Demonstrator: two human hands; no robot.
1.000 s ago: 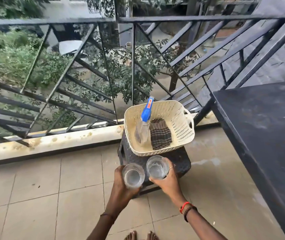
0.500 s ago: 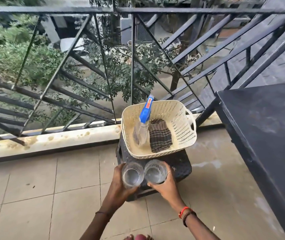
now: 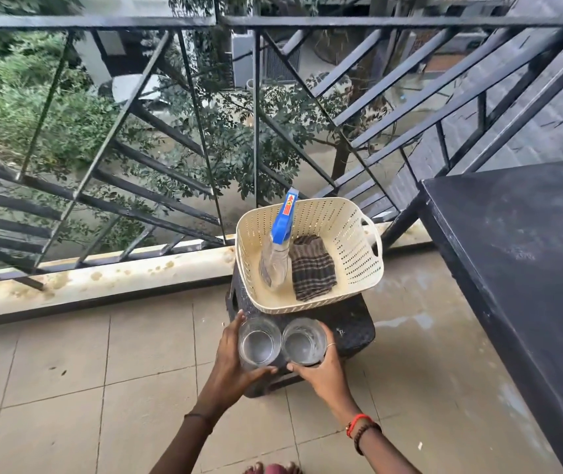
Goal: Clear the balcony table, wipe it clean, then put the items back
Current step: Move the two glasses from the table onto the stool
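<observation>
My left hand (image 3: 230,366) grips a clear glass (image 3: 258,343) and my right hand (image 3: 322,369) grips a second clear glass (image 3: 304,341). The two glasses stand side by side at the front of a dark stool (image 3: 352,326). Behind them on the stool sits a cream perforated basket (image 3: 348,234). Inside it lie a spray bottle with a blue head (image 3: 278,248) and a folded dark striped cloth (image 3: 312,268). The black balcony table (image 3: 519,254) fills the right side, its top bare and dusty.
A black metal railing (image 3: 256,107) runs along the far side above a stained concrete kerb (image 3: 102,278). Beige floor tiles (image 3: 67,388) spread to the left and front. My toes show at the bottom edge.
Both hands have carried the glasses forward and down, bringing them together at the stool's front edge, just below the basket.
</observation>
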